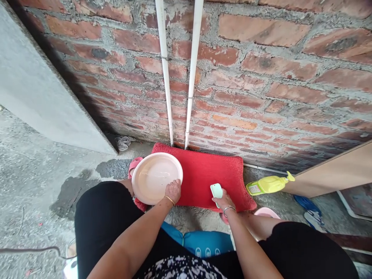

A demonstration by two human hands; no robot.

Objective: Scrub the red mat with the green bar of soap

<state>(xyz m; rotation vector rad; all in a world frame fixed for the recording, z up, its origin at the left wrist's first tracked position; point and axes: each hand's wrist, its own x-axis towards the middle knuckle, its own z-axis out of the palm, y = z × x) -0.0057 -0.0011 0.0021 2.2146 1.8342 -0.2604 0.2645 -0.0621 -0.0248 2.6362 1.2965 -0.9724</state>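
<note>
From where I stand, taking twelve as the brick wall (pixel 261 85), a pink slipper (pixel 133 166) peeks out at nine o'clock. Overlapping the mat's left end is a pale pink round basin (pixel 141 174), smooth, probably plastic. Glints inside look like water, though I can't be sure; if so, it would be weighty and slosh, best held by opposite sides of its rim. The left hand's (pixel 173 190) grip is curled over the rim at the basin's four o'clock.

The red mat (pixel 200 170) fills the centre, a rough rectangle with fuzzy edges. It should be soft and floppy, heavier if wet, easiest to lift by two corners. Over its four o'clock side, the right hand (pixel 225 201) has its grip closed on a mint-green handheld piece (pixel 216 190), round-cornered and smooth; I can't tell exactly what. It looks light and stiff, maybe slippery when wet, so the sides suit holding. At three o'clock, a glossy yellow pump bottle (pixel 269 184) lies beside the mat's right edge, its spout pointing away.
</note>
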